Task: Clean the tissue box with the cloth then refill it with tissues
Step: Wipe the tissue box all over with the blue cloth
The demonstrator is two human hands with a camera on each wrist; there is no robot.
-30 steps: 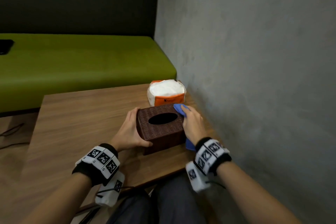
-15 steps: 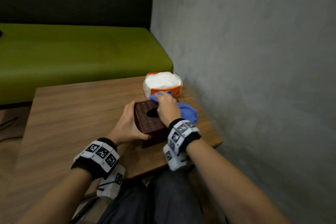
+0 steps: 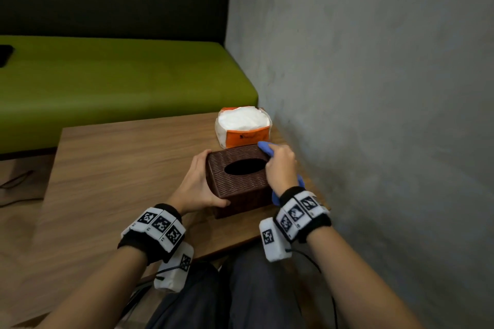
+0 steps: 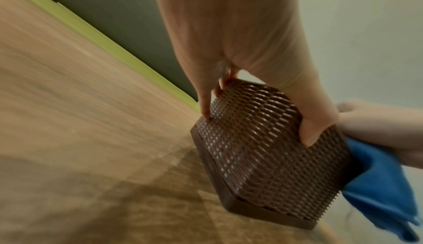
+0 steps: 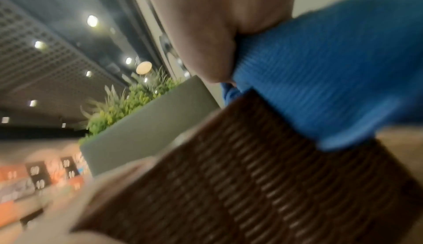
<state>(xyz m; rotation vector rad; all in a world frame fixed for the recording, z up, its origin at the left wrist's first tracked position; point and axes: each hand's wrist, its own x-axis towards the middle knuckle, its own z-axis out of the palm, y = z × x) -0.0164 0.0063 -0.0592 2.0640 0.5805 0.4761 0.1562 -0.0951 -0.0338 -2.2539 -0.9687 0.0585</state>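
A brown woven tissue box [image 3: 240, 181] with a dark oval slot in its top stands near the right end of the wooden table [image 3: 115, 173]. My left hand [image 3: 199, 185] grips its left side, thumb on the front corner and fingers along the far edge; the left wrist view shows the same box [image 4: 263, 144]. My right hand [image 3: 280, 168] holds a blue cloth [image 3: 266, 148] against the box's right side and upper edge. The cloth [image 5: 332, 78] lies bunched on the weave in the right wrist view. Behind the box sits an orange tissue pack [image 3: 243, 127] with white tissues showing.
A grey concrete wall [image 3: 374, 115] runs close along the table's right edge. A green bench [image 3: 120, 83] stands behind the table. A dark object [image 3: 4, 54] lies at the bench's far left. My legs are under the near table edge.
My right hand has drawn the cloth back from the box's top, over the slot, to its right side. The left hand keeps its grip on the box.
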